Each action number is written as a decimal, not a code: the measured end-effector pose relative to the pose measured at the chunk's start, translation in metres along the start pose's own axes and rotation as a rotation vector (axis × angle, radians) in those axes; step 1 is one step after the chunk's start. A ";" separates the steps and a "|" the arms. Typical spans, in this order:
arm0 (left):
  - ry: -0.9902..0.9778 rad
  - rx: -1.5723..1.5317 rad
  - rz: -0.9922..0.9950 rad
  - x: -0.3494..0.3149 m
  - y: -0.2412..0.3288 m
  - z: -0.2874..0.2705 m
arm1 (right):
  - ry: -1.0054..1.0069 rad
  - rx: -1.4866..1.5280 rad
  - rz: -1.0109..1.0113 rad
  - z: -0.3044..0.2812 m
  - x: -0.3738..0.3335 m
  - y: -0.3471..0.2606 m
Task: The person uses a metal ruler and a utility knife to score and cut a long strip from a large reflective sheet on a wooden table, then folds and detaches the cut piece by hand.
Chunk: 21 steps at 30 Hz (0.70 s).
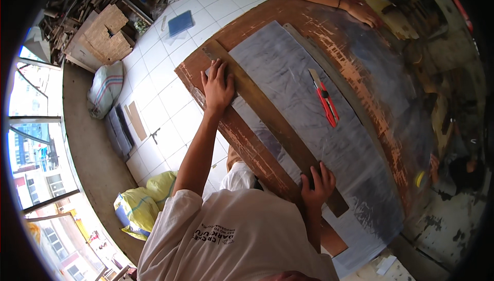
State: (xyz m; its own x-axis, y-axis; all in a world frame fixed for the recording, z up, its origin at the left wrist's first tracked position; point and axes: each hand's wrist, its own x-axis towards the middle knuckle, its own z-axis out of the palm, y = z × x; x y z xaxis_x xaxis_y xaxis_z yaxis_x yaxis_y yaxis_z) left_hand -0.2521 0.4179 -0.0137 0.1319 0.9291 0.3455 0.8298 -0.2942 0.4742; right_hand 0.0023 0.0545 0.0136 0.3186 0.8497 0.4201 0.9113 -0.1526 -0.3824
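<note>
A long, flat brown straightedge strip lies diagonally over a cloudy, clear-looking plastic sheet on a worn brown tabletop. My left hand is at the far end of the strip, fingers spread and resting along its left edge. Near the strip's other end, my right hand lies on it with thumb and fingers apart. Its palm and lower fingers are partly hidden. To the right of the strip, a red utility knife rests on the sheet with its blade out, touched by neither hand.
Across the table, another person's forearm and hand rest on the far edge. A yellow sack and a white striped sack stand by the window wall. Scrap wood is piled at the back left. A blue square lies on the tiles.
</note>
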 end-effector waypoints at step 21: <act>-0.016 -0.018 0.001 0.002 0.006 -0.005 | -0.045 -0.007 0.024 -0.003 0.006 -0.005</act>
State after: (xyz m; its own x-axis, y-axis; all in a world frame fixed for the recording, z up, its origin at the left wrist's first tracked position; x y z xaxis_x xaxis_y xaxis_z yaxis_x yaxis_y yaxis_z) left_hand -0.2495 0.4171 -0.0061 0.1413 0.9323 0.3329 0.8196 -0.2988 0.4889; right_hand 0.0005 0.0587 0.0208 0.3285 0.8677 0.3731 0.9054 -0.1767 -0.3861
